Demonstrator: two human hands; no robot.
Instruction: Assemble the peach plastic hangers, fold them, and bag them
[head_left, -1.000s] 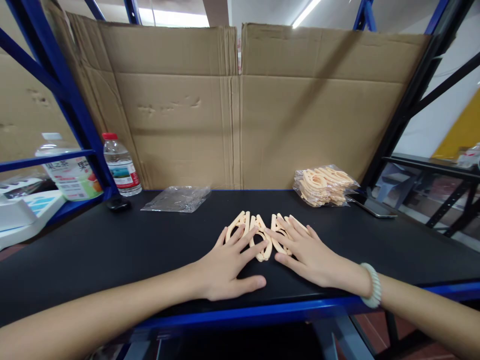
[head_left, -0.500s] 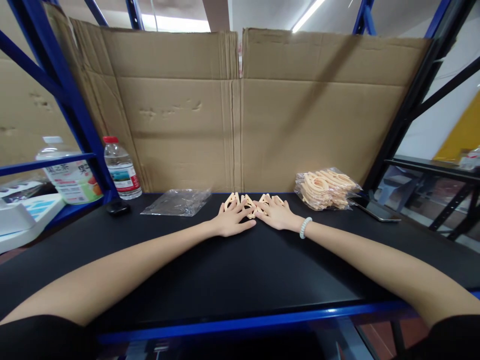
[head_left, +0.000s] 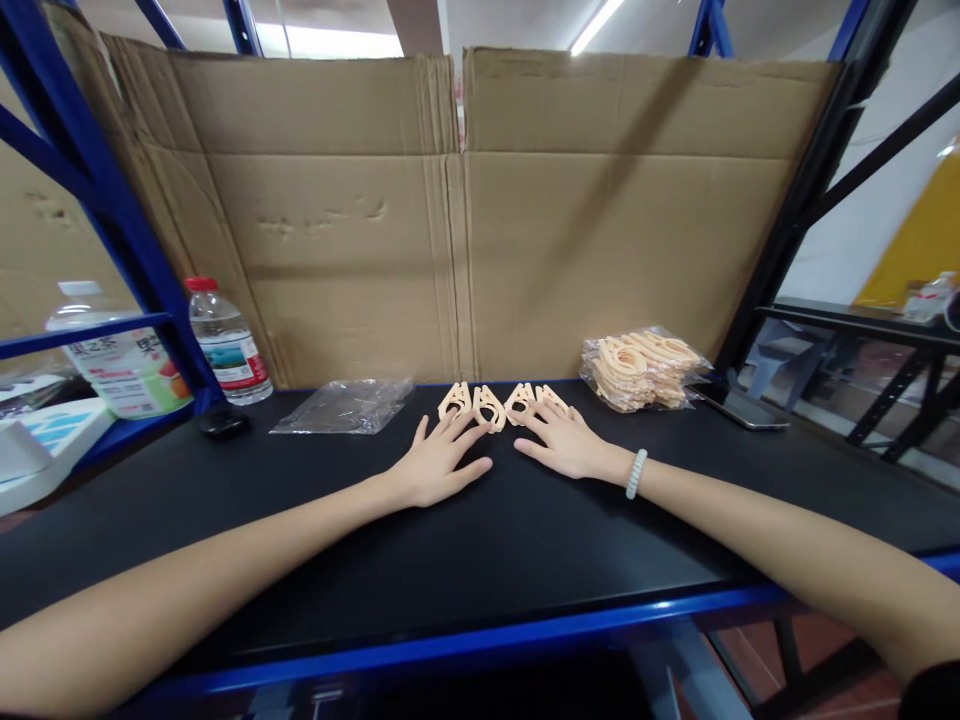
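Note:
Several beige clip-like pieces, each with a round opening and two prongs, lie in a row on the black tabletop near the cardboard. My left hand rests with fingers spread, its fingertips at the two left pieces. On the other side my right hand, a pale beaded bracelet at its wrist, has its fingers stretched over the two right pieces and partly hides them. Neither hand is closed round anything.
A clear plastic bag lies left of the pieces; a bag of more beige pieces is at the right, by a phone. A water bottle and a black object stand left. Cardboard walls the back.
Both hands have drawn back toward me and apart from each other, uncovering more of the beige pieces. The camera view has shifted slightly.

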